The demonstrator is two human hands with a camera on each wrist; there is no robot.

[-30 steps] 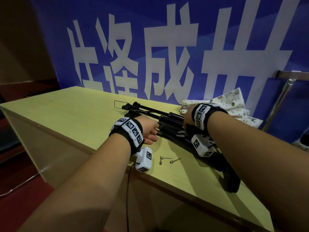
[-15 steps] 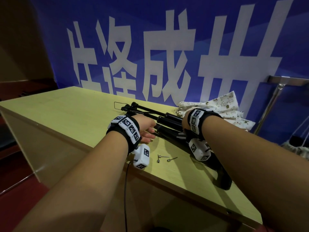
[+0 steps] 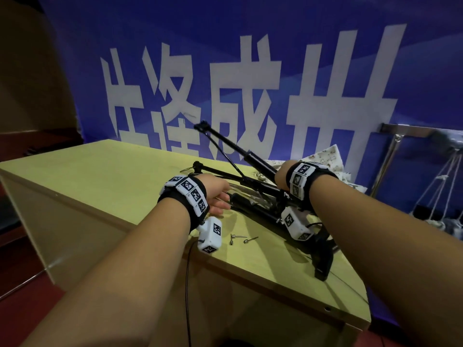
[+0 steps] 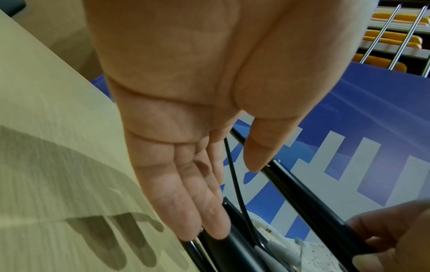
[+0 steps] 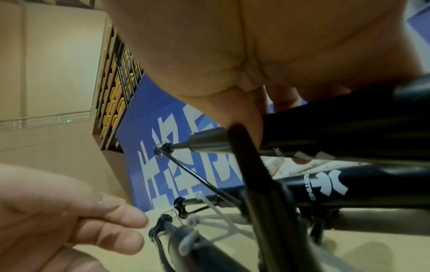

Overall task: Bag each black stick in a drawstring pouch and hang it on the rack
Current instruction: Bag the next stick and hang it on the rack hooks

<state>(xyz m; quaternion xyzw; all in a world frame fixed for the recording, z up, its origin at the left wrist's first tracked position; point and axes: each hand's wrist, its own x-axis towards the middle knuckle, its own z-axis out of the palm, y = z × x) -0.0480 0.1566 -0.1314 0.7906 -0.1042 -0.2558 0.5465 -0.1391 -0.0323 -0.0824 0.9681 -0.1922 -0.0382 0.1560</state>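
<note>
black stick (image 3: 253,160), slim matte tube, tilted in right hand (image 3: 281,180) grip; left hand (image 3: 216,196) flat, released

bare forearms, black wristbands (image 3: 184,196) with white tag-printed blocks, white camera boxes (image 3: 210,235) below.

The pale yellow-green tabletop (image 3: 105,186) looks like smooth laminated wood with a fine straight grain and a matt finish. The black sticks (image 3: 253,160) read as metal tubes with a smooth, slightly glossy coat, one bearing a white printed logo (image 5: 325,184), and their thin black rods (image 4: 235,176) look like wire. Behind them lies a cream printed cloth pouch (image 3: 328,161), soft and matt, against a smooth blue banner (image 3: 250,33), while two small bare-metal pins (image 3: 240,239) shine dully on the wood.
</note>
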